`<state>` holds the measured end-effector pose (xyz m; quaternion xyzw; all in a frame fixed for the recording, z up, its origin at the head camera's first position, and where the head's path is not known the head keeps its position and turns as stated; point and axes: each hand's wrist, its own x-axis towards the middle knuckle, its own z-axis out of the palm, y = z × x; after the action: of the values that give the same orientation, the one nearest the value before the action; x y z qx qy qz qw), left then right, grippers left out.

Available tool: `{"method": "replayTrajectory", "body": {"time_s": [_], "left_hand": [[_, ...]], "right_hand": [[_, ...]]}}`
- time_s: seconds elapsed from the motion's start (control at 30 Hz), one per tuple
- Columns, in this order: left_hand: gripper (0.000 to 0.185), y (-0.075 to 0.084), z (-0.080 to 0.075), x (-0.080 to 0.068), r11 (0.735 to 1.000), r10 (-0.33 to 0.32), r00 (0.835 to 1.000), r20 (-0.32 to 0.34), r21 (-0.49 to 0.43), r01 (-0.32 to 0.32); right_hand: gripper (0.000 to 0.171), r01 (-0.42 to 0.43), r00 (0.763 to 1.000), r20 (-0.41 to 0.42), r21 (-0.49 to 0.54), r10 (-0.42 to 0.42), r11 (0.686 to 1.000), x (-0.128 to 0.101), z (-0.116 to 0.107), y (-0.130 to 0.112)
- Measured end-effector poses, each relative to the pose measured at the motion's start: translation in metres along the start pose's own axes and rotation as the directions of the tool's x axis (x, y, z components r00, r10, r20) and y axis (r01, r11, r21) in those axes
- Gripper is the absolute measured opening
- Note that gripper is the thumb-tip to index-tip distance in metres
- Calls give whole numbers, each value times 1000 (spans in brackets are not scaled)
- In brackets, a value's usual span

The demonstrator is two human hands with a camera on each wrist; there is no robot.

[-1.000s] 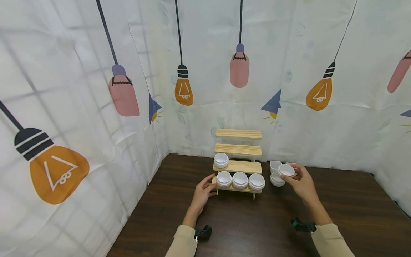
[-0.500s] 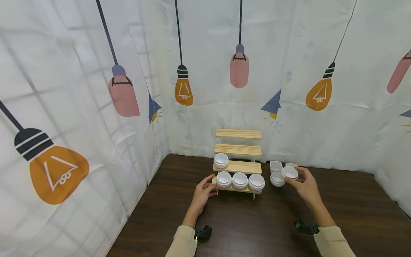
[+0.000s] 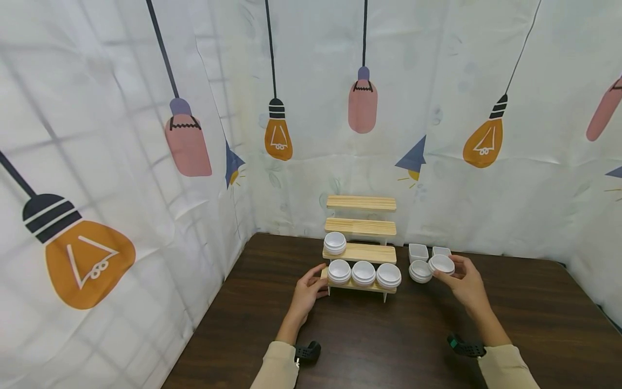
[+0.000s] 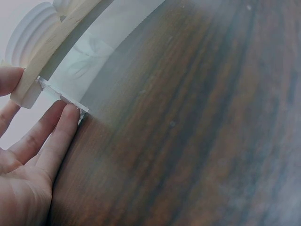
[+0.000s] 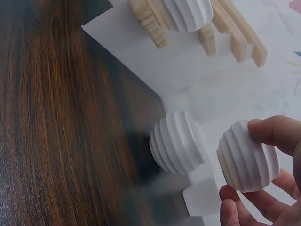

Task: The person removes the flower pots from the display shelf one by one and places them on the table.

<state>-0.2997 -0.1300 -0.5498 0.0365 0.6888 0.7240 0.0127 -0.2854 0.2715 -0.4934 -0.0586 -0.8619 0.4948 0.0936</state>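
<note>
Right of the tiered pale-wood stand [image 3: 366, 252], the right hand [image 3: 467, 283] pinches a round, ribbed white bowl [image 3: 441, 263] just beside a matching bowl [image 3: 420, 272] while the left hand [image 3: 305, 292], fingers spread, touches the stand, seemingly a transfer step that next calls for a level grip.

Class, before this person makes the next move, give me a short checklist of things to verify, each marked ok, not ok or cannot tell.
1. Right hand has a grip on a bowl: ok.
2. That bowl is apart from the neighbouring bowl: ok, the right wrist view shows a gap.
3. Its base rests on the table: cannot tell, contact is not visible.
4. Left hand touches the lowest tier: ok, at its left end.
5. Bowls on the tiers are upright: ok, three bowls on the lowest and one on the second tier.
6. Right hand is free for another bowl: not ok, it is holding one.
</note>
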Motion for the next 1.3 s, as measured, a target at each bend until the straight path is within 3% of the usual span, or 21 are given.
{"method": "replayTrajectory", "body": {"time_s": [1.0,1.3], "left_hand": [[47,0,-1,1,1000,5,1000,-1,8,-5],[47,-1,0,0,1000,12,1000,3,4,-12]], "right_hand": [[71,-71,997,-5,-14,71,997,6,-6,23],[78,-123,992,42,-2,123,992,8,-5,30]]}}
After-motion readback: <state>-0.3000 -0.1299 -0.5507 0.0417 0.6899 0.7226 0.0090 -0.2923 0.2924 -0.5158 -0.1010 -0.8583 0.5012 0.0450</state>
